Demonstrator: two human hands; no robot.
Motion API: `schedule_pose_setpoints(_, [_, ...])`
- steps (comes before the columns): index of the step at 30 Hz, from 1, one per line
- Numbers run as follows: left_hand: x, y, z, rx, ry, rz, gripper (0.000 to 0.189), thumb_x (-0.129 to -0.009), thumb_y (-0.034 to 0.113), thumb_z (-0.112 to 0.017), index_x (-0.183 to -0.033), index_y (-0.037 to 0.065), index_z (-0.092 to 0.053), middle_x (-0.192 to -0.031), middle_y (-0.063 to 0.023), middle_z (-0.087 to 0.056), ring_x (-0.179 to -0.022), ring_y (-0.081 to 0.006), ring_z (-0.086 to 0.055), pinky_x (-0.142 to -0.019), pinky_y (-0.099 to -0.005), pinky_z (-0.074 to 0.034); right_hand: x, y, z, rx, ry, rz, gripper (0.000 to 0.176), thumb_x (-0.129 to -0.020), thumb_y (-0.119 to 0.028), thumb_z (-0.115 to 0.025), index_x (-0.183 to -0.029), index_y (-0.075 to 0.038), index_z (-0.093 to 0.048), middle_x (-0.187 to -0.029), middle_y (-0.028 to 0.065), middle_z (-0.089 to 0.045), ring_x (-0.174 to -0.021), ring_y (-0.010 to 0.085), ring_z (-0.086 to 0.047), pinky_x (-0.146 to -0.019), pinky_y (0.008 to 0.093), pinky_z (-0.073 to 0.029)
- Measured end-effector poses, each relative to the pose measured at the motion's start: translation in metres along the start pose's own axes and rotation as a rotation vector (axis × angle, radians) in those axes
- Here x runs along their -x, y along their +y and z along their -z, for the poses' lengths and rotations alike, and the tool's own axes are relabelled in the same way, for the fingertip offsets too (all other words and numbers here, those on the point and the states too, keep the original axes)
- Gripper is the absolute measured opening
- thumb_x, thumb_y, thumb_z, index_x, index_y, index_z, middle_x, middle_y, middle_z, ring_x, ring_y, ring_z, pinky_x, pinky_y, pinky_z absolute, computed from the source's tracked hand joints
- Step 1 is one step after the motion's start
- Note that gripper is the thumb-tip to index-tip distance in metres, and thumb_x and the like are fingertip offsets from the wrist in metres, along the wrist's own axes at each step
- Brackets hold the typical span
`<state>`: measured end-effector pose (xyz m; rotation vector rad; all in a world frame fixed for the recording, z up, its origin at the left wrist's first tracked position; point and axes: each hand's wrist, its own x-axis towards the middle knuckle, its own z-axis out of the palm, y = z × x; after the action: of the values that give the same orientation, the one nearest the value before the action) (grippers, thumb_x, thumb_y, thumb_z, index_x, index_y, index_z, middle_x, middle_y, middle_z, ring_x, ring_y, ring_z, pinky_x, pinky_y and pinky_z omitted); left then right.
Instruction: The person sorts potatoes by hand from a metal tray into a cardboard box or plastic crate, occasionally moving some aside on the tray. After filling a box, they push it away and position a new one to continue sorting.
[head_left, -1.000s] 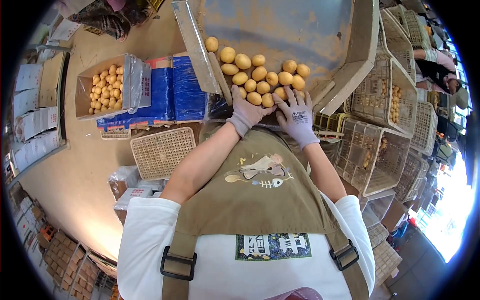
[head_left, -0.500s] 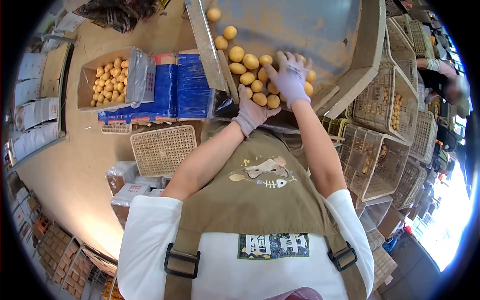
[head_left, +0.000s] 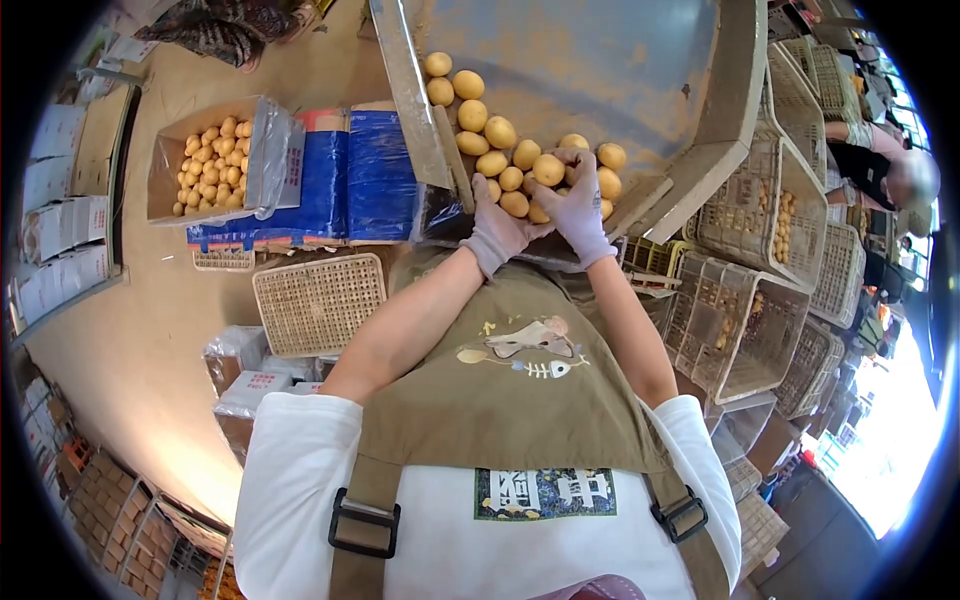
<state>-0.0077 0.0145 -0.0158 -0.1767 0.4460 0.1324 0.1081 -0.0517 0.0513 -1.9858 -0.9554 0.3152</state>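
Round yellow fruits [head_left: 500, 131] lie loose along the left side and near edge of a metal-bottomed sorting tray [head_left: 600, 60]. My right hand [head_left: 580, 205], in a pale thin glove, bends over the near group, its thumb and fingers closed about a yellow fruit [head_left: 548, 169]. At the near left corner, my left hand [head_left: 498, 228], gloved as well, rests with finger and thumb apart beside a fruit [head_left: 514, 204]; it grips nothing that I can see. Part of the fruit beneath both palms is hidden.
To the left, a lined box of yellow fruit [head_left: 215, 165] stands by blue wrapped cartons [head_left: 380, 175]. An upturned plastic crate [head_left: 320, 303] sits below them. Stacked crates [head_left: 740, 325] crowd the right, where another person [head_left: 880, 175] is. Wooden rails [head_left: 735, 100] border the tray.
My right hand has drawn back toward me and its spread fingers have curled around a fruit. The left hand has barely moved. Several fruits have shifted in the tray.
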Motion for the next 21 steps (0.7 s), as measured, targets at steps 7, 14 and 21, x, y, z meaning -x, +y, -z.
schedule_pose_setpoints(7, [0.004, 0.003, -0.004, -0.028, -0.017, 0.022, 0.099, -0.084, 0.087, -0.019, -0.152, 0.016, -0.034, -0.151, -0.014, -0.043, -0.132, -0.0364, -0.051, -0.093, -0.0579, -0.053, 0.011, -0.012, 0.001, -0.266, 0.034, -0.101, 0.049, -0.077, -0.008, -0.082, -0.111, -0.002, -0.047, -0.108, 0.0093, -0.059, -0.104, 0.0183, -0.059, -0.094, 0.0325, -0.049])
schedule_pose_setpoints(14, [0.005, 0.004, -0.005, 0.056, -0.054, 0.055, 0.099, -0.084, 0.087, -0.023, -0.153, 0.015, -0.031, -0.153, -0.0157, -0.041, -0.135, -0.0386, -0.047, -0.097, -0.0613, -0.05, 0.017, -0.026, 0.009, -0.31, 0.075, -0.257, 0.049, -0.077, -0.013, -0.085, -0.107, -0.002, -0.049, -0.099, 0.0061, -0.061, -0.091, 0.0135, -0.059, -0.083, 0.0286, -0.051])
schedule_pose_setpoints(21, [0.006, 0.002, -0.01, 0.04, -0.021, 0.017, 0.098, -0.084, 0.086, -0.026, -0.154, 0.016, -0.029, -0.156, -0.0152, -0.036, -0.139, -0.0392, -0.042, -0.102, -0.0651, -0.045, 0.018, -0.022, 0.012, -0.228, 0.164, -0.169, 0.047, -0.075, -0.011, -0.086, -0.107, -0.002, -0.053, -0.097, 0.0063, -0.063, -0.088, 0.0134, -0.06, -0.081, 0.0302, -0.052])
